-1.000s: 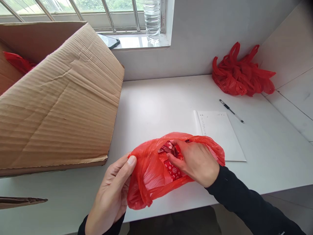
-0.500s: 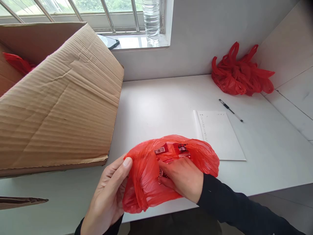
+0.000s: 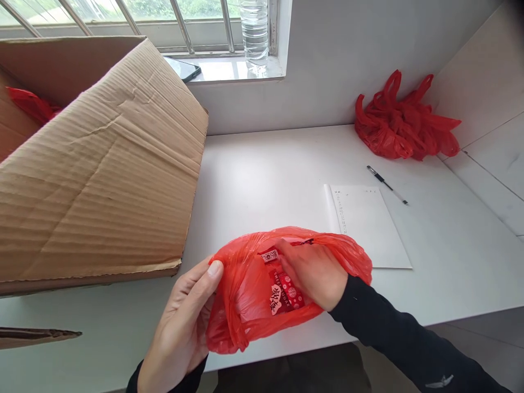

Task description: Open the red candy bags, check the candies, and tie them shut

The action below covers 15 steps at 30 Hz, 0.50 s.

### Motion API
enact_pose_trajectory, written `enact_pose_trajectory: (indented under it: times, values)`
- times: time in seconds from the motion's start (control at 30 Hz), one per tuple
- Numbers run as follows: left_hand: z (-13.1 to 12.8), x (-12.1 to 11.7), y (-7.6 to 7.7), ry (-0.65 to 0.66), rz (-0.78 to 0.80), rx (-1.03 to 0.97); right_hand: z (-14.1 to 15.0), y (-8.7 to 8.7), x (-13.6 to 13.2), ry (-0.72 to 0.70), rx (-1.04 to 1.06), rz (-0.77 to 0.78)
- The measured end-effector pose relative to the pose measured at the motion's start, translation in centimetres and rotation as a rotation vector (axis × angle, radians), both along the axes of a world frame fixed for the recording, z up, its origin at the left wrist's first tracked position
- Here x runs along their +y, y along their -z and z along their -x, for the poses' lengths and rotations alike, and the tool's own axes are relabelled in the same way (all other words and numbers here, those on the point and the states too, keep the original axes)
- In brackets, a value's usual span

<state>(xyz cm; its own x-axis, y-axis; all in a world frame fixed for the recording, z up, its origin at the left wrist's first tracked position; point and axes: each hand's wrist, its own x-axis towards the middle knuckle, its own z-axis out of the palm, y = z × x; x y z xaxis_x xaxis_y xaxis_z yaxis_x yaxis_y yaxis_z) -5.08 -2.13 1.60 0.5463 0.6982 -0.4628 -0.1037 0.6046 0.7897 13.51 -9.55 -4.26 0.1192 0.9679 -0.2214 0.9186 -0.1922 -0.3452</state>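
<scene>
L hand (image 3: 184, 322) pinches the rim of the red bag (image 3: 241, 305), thumb on top; bag's at the near edge of the table (image 3: 254, 185). R hand (image 3: 323, 273) is inside by the printed packets (image 3: 286, 292) — fingertips hidden, so can't tell if it's gripping any. Best approach: L hand holds the mouth wide w/ a light pinch — film looks thin, may tear — & R hand works w/o snagging it.

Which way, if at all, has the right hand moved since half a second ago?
Yes: judged against the white paper, the right hand has moved up the picture and slightly rightward.
</scene>
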Motion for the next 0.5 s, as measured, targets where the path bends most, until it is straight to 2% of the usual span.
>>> enact_pose_trajectory:
  times: [0.27, 0.5]
  values:
    - [-0.1, 0.0, 0.1, -0.005, -0.002, -0.005, -1.3, 1.0, 0.8, 0.031, 0.071, -0.048]
    - [-0.1, 0.0, 0.1, -0.030, -0.019, 0.002, -2.2, -0.2, 0.1, 0.031, 0.241, -0.072]
